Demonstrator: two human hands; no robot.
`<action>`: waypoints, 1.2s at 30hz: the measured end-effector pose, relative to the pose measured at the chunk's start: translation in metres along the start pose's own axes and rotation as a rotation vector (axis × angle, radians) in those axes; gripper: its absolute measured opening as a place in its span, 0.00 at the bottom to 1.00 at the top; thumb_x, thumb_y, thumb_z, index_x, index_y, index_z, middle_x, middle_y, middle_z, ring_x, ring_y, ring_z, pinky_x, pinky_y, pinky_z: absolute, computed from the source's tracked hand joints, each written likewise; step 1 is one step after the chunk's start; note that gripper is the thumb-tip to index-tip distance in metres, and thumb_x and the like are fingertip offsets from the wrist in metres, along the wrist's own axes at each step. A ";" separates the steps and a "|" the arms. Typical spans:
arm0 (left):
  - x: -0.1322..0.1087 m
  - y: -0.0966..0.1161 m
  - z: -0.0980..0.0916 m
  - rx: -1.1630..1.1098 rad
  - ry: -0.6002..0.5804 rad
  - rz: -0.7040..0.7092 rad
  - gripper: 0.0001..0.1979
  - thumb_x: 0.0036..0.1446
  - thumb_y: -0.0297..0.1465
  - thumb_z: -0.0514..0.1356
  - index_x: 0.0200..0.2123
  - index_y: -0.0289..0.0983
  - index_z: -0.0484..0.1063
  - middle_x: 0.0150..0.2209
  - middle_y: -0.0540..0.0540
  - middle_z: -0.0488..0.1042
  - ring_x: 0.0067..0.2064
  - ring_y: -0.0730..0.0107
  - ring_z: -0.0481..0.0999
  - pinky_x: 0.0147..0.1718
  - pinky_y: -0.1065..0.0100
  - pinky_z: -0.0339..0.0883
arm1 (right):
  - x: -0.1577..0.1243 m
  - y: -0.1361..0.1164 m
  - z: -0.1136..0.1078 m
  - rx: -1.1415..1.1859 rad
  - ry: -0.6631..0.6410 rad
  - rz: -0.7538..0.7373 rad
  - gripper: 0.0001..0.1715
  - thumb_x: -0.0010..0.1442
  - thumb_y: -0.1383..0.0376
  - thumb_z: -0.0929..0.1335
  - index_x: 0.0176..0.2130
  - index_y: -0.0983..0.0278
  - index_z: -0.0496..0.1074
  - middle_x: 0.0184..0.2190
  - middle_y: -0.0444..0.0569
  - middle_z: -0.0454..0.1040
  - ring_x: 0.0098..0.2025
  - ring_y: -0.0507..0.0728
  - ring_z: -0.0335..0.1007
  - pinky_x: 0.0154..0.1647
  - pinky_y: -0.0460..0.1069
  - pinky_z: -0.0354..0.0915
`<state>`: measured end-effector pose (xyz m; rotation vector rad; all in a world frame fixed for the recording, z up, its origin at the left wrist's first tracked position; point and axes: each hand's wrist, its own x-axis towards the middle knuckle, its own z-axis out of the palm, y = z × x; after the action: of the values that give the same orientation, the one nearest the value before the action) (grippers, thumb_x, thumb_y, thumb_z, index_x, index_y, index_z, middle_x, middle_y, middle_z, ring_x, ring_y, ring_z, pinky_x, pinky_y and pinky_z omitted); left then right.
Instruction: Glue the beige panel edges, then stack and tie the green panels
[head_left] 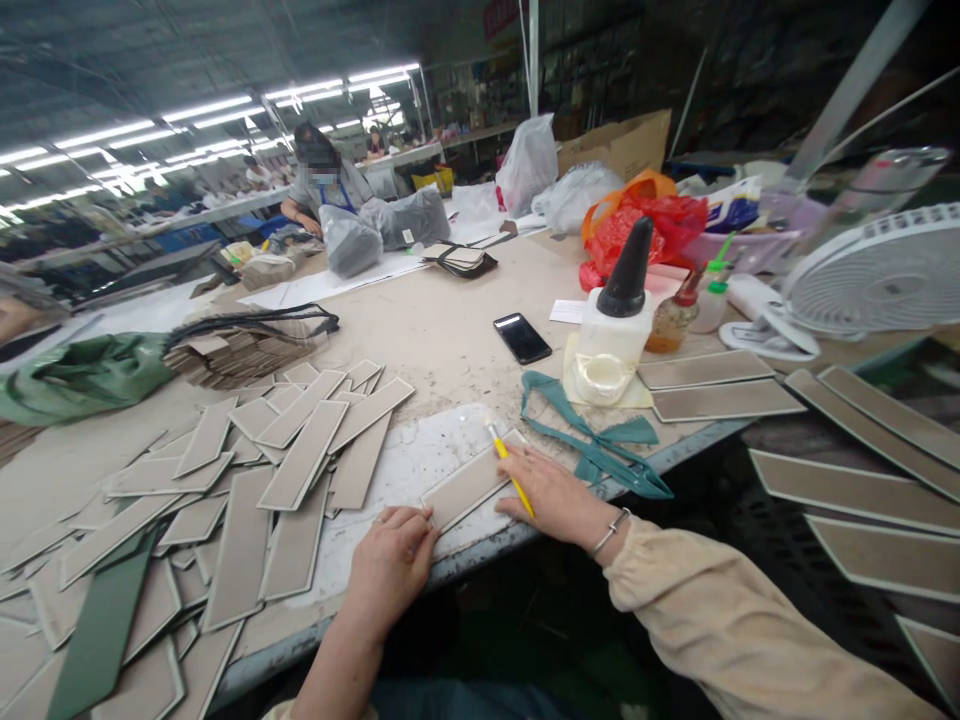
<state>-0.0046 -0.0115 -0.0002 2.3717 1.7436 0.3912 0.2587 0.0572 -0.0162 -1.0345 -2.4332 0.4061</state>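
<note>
A flat beige strip with a pale edge (469, 485) lies on a whitish patch of the table near its front edge. My left hand (397, 555) has its fingers curled and closed on the strip's left end. Over the strip's right end rests my right hand (551, 490), with a slim yellow pen-like tool (514, 475) held between its fingers. The tool's pale tip points away from me, and whether it is a pen or a brush I cannot tell. Left of my hands is a loose heap of similar beige strips (304, 455), with a green strip (105, 620) among them.
Beyond my right hand are a teal cloth band (581, 430), a phone (521, 338) and a white bottle with a black cone cap (615, 335). More strips (862, 490) and a white fan (877, 270) stand right. A co-worker (326, 175) sits across the table.
</note>
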 end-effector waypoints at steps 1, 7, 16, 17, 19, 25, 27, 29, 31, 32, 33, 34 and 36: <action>0.000 0.000 0.000 -0.005 0.002 -0.001 0.12 0.62 0.34 0.54 0.30 0.40 0.74 0.41 0.46 0.78 0.44 0.62 0.73 0.45 0.59 0.67 | -0.001 0.004 -0.002 -0.016 0.010 0.024 0.21 0.57 0.59 0.70 0.48 0.65 0.66 0.54 0.62 0.69 0.62 0.64 0.59 0.60 0.61 0.59; 0.005 0.003 0.004 -0.056 0.089 -0.106 0.09 0.61 0.35 0.55 0.32 0.40 0.74 0.38 0.46 0.76 0.41 0.62 0.73 0.43 0.60 0.68 | -0.001 0.009 -0.005 -0.071 0.038 0.089 0.20 0.56 0.61 0.71 0.46 0.64 0.66 0.51 0.62 0.72 0.60 0.65 0.62 0.59 0.61 0.60; 0.032 0.007 0.004 -0.075 -0.030 -0.246 0.18 0.49 0.37 0.64 0.43 0.36 0.72 0.44 0.41 0.71 0.47 0.57 0.70 0.48 0.59 0.64 | -0.001 0.014 -0.009 0.036 0.103 0.061 0.12 0.60 0.66 0.67 0.45 0.63 0.66 0.47 0.57 0.73 0.53 0.61 0.69 0.53 0.57 0.67; 0.034 0.009 0.003 -0.084 -0.052 -0.260 0.17 0.48 0.37 0.65 0.41 0.36 0.72 0.42 0.42 0.71 0.45 0.58 0.70 0.45 0.60 0.64 | -0.002 0.015 -0.010 0.038 0.128 0.049 0.11 0.61 0.66 0.66 0.45 0.63 0.66 0.47 0.57 0.73 0.53 0.61 0.69 0.53 0.57 0.67; 0.038 0.012 0.002 -0.109 -0.063 -0.283 0.17 0.44 0.36 0.67 0.38 0.36 0.70 0.38 0.44 0.70 0.42 0.59 0.70 0.41 0.61 0.64 | -0.003 0.016 -0.013 0.029 0.181 0.025 0.10 0.61 0.68 0.65 0.45 0.63 0.66 0.46 0.56 0.73 0.55 0.62 0.67 0.54 0.58 0.66; 0.043 0.020 0.004 -0.557 0.038 -0.382 0.20 0.41 0.28 0.65 0.41 0.38 0.68 0.35 0.51 0.68 0.37 0.67 0.69 0.36 0.67 0.62 | -0.004 0.022 -0.029 0.041 0.326 0.047 0.11 0.62 0.66 0.64 0.46 0.61 0.65 0.46 0.55 0.74 0.51 0.62 0.71 0.50 0.57 0.68; 0.043 0.020 0.002 -0.827 0.053 -0.444 0.21 0.42 0.29 0.65 0.43 0.38 0.68 0.34 0.51 0.69 0.35 0.70 0.70 0.34 0.69 0.62 | -0.004 0.025 -0.033 0.036 0.378 0.089 0.11 0.62 0.63 0.65 0.46 0.61 0.65 0.46 0.54 0.74 0.48 0.62 0.72 0.48 0.56 0.68; 0.043 0.019 0.000 -1.072 0.074 -0.469 0.21 0.41 0.30 0.67 0.41 0.37 0.68 0.34 0.50 0.70 0.33 0.71 0.70 0.32 0.71 0.62 | -0.005 0.027 -0.035 0.047 0.411 0.129 0.13 0.62 0.61 0.66 0.46 0.61 0.64 0.47 0.55 0.75 0.48 0.62 0.73 0.46 0.55 0.69; 0.042 0.018 -0.001 -1.237 0.097 -0.476 0.20 0.41 0.31 0.68 0.39 0.36 0.69 0.33 0.50 0.71 0.31 0.73 0.70 0.30 0.73 0.61 | -0.005 0.028 -0.036 0.076 0.424 0.162 0.13 0.61 0.59 0.66 0.45 0.61 0.64 0.49 0.55 0.74 0.48 0.62 0.74 0.44 0.55 0.69; 0.042 0.018 -0.001 -1.289 0.107 -0.477 0.19 0.41 0.31 0.69 0.38 0.36 0.70 0.31 0.50 0.72 0.30 0.74 0.69 0.29 0.73 0.60 | -0.005 0.027 -0.036 0.096 0.427 0.176 0.14 0.61 0.58 0.67 0.45 0.61 0.64 0.49 0.54 0.74 0.47 0.62 0.74 0.44 0.54 0.69; 0.042 0.018 -0.001 -1.335 0.119 -0.479 0.18 0.41 0.31 0.69 0.37 0.35 0.70 0.30 0.51 0.72 0.29 0.75 0.69 0.28 0.74 0.59 | -0.005 0.027 -0.036 0.120 0.429 0.189 0.14 0.61 0.57 0.67 0.44 0.60 0.64 0.49 0.53 0.75 0.46 0.61 0.75 0.43 0.53 0.69; 0.042 0.019 -0.001 -1.389 0.137 -0.484 0.18 0.40 0.31 0.70 0.36 0.35 0.71 0.28 0.52 0.72 0.28 0.76 0.69 0.28 0.75 0.59 | -0.005 0.026 -0.036 0.142 0.428 0.201 0.13 0.60 0.57 0.67 0.43 0.60 0.64 0.47 0.52 0.75 0.45 0.61 0.75 0.42 0.53 0.69; 0.043 0.022 0.000 -1.502 0.190 -0.497 0.19 0.38 0.31 0.72 0.35 0.35 0.72 0.27 0.52 0.72 0.28 0.76 0.69 0.29 0.75 0.59 | -0.006 0.023 -0.036 0.178 0.443 0.216 0.12 0.60 0.56 0.68 0.40 0.60 0.65 0.42 0.49 0.77 0.42 0.59 0.76 0.39 0.51 0.69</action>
<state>0.0272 0.0226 0.0111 0.8353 1.1826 1.2521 0.2947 0.0718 0.0025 -1.1706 -1.8695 0.4049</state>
